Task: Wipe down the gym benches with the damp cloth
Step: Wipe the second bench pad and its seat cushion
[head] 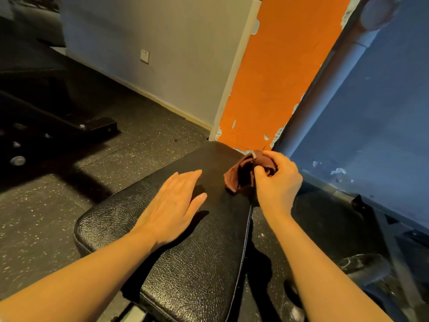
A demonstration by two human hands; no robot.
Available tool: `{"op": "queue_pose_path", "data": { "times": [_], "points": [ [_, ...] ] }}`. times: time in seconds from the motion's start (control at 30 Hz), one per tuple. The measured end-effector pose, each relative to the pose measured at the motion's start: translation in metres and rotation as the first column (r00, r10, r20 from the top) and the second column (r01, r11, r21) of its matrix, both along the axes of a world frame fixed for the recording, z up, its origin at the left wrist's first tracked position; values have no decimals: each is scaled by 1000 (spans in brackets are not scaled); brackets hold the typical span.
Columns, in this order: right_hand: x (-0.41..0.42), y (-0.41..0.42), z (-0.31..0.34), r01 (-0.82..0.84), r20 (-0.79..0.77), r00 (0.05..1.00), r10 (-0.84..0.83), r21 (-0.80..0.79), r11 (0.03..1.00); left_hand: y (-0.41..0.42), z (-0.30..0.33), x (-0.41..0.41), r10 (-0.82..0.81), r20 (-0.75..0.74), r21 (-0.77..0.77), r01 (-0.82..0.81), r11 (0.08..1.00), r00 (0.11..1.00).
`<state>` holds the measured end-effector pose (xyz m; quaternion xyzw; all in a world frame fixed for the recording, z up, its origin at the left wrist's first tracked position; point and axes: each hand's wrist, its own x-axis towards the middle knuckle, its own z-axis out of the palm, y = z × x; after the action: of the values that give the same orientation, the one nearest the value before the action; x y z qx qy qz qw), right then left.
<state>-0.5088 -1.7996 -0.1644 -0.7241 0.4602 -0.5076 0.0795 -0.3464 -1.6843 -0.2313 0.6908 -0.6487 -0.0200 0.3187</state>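
Right hand (277, 182) bunches the cloth (241, 174); left hand (173, 206) lies flat on the bench (197, 263). Wadded so, it probably skips the far edge.

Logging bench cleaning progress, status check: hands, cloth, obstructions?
Left hand flat on bench pad. Right hand bunching brown cloth at pad's far end. Nothing in the way.
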Motion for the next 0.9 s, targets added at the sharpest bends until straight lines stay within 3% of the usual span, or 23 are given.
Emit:
{"op": "queue_pose_path", "data": {
  "times": [0.07, 0.13, 0.17, 0.3, 0.4, 0.47, 0.57, 0.67, 0.77, 0.83, 0.9],
  "points": [
    [-1, 1, 0, -207, -112, 970, 216, 90, 974, -1, -2, 1, -4, 45, 25, 3, 1000, 999],
    [2, 7, -6, -454, -186, 813, 551, 389, 801, -2, -4, 2, -16, 93, 53, 11, 999, 996],
    [3, 8, -13, -495, -202, 751, 629, 458, 738, -2, -4, 3, -20, 103, 58, 14, 998, 995],
    [11, -5, -42, -336, -321, 824, 467, 387, 859, -3, -4, 1, -9, 126, 49, 3, 999, 992],
    [20, -5, -52, -322, -457, 687, 565, 505, 801, -3, -5, 0, 25, 127, 48, -32, 998, 992],
    [21, 1, -54, -360, -466, 606, 645, 562, 745, -4, -5, 1, 52, 127, 62, -60, 996, 991],
    [17, -6, -53, -369, -543, 565, 621, 507, 779, -7, -8, 1, 58, 201, 121, -84, 989, 978],
    [18, -47, -53, -196, -612, 632, 476, 468, 862, -8, -4, 0, 26, 275, 214, -87, 973, 961],
    [24, -77, -56, 8, -626, 709, 325, 468, 884, -9, -3, -2, 22, 349, 274, -124, 954, 937],
    [36, -73, -61, 31, -664, 681, 307, 446, 895, -9, -3, -3, 20, 377, 285, -136, 949, 926],
    [45, -59, -64, -51, -690, 640, 339, 402, 914, -10, -5, -3, 22, 391, 289, -145, 946, 920]
  ]
}}
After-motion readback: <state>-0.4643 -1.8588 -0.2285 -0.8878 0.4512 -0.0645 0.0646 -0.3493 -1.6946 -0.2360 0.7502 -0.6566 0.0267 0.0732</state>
